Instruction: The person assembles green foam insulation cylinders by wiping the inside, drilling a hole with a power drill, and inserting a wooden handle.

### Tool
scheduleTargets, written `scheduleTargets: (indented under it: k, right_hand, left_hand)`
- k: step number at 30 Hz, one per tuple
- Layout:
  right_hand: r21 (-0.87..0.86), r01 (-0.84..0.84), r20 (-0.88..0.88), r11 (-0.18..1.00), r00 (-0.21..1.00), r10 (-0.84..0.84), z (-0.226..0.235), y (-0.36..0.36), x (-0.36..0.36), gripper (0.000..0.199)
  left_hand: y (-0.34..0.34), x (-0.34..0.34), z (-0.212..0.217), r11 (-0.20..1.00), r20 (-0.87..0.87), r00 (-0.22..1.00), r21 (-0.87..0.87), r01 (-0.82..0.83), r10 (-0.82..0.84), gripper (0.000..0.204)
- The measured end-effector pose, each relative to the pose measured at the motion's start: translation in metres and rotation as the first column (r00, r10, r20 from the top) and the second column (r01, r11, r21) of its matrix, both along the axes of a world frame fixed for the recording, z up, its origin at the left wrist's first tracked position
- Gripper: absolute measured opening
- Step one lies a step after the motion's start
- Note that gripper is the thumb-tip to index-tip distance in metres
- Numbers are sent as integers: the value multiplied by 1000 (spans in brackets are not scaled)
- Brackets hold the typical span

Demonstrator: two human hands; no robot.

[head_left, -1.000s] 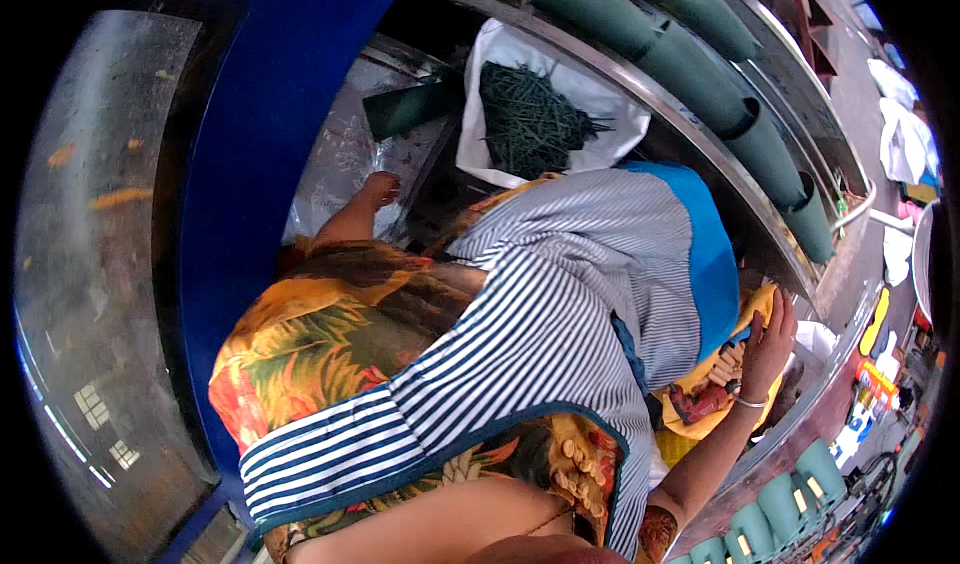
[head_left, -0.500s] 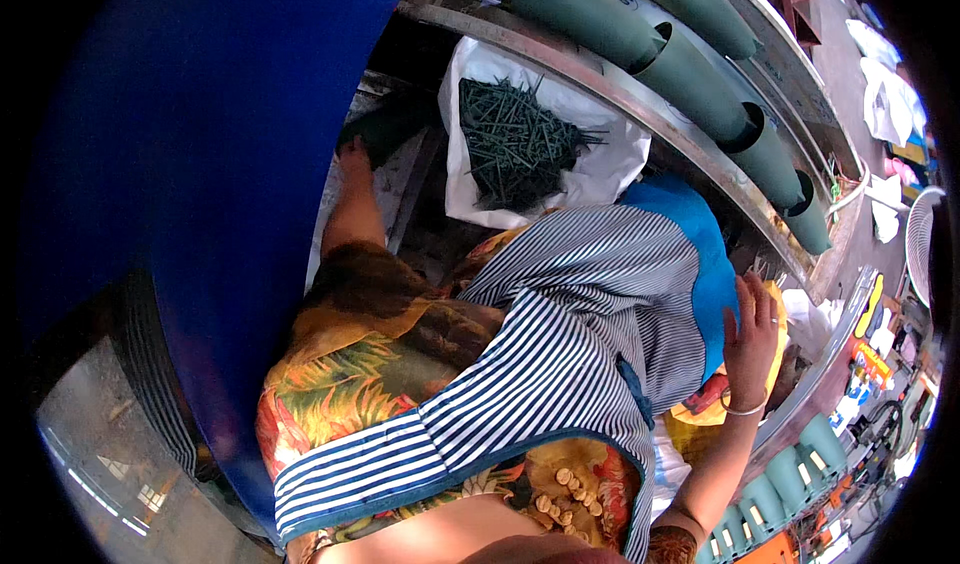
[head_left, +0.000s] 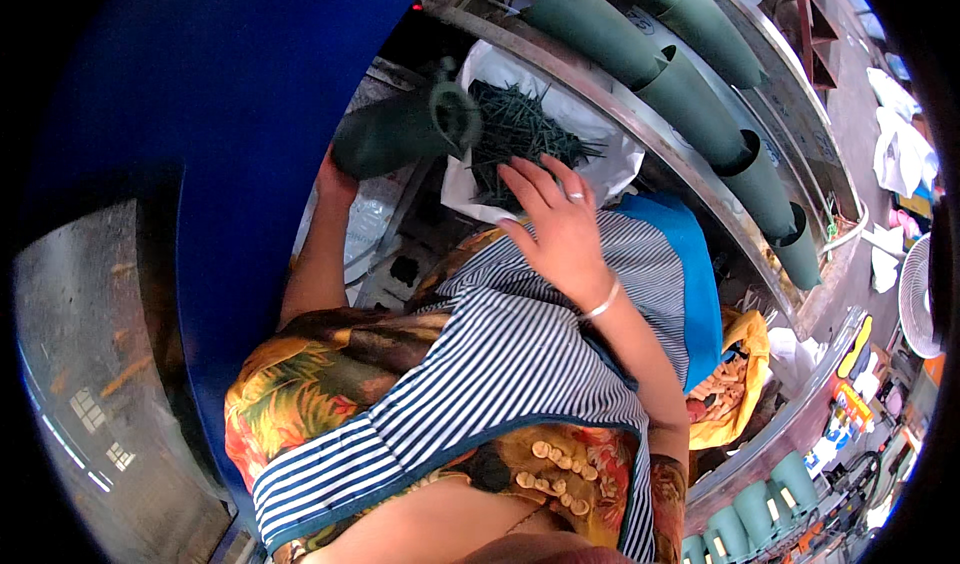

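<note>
**Right hand over the bag of stems, left hand on a green cone**

Your right hand hovers with fingers spread wide and slightly curled, palm down, holding nothing. A ring shows on one finger and a thin silver bangle sits at the wrist. Its fingertips lie at the near edge of the white plastic bag, which lies open and is filled with a heap of thin dark green stems.

Your left hand is closed around the narrow end of a dark green plastic cone, held roughly level with its wide mouth turned toward the bag and just beside the stems.

Below both hands lies your blue-and-white striped apron over a flowered orange garment. Beyond the bag, a curved metal rail carries a row of dark green cones lying side by side. A broad blue panel fills the left.
</note>
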State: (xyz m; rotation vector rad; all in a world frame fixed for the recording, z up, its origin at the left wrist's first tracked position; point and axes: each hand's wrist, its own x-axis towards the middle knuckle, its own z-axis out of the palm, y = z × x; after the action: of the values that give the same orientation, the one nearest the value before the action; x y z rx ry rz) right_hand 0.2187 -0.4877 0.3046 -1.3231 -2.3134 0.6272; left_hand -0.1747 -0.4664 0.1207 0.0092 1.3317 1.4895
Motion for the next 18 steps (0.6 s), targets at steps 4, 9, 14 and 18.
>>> scheduleTargets:
  k: [4, 9, 14, 18]
  right_hand:
    - [3, 191, -18, 982, 982, -191, -6, 10, -9, 60]
    - [-11, 312, 32, 950, 950, -312, 2, 4, 6, 54]
    - [32, 285, 157, 958, 945, -287, 10, -6, 1, 46]
    - [150, 168, 225, 974, 954, -199, 20, -19, 1, 73]
  left_hand:
    - [34, 111, 54, 979, 123, 974, -51, 195, -188, 49]
    - [36, 177, 8, 951, 326, 901, -18, 309, -287, 45]
    - [25, 199, -29, 899, 545, 721, 173, 403, -428, 47]
    - [32, 181, -55, 850, 520, 677, 236, 472, -520, 44]
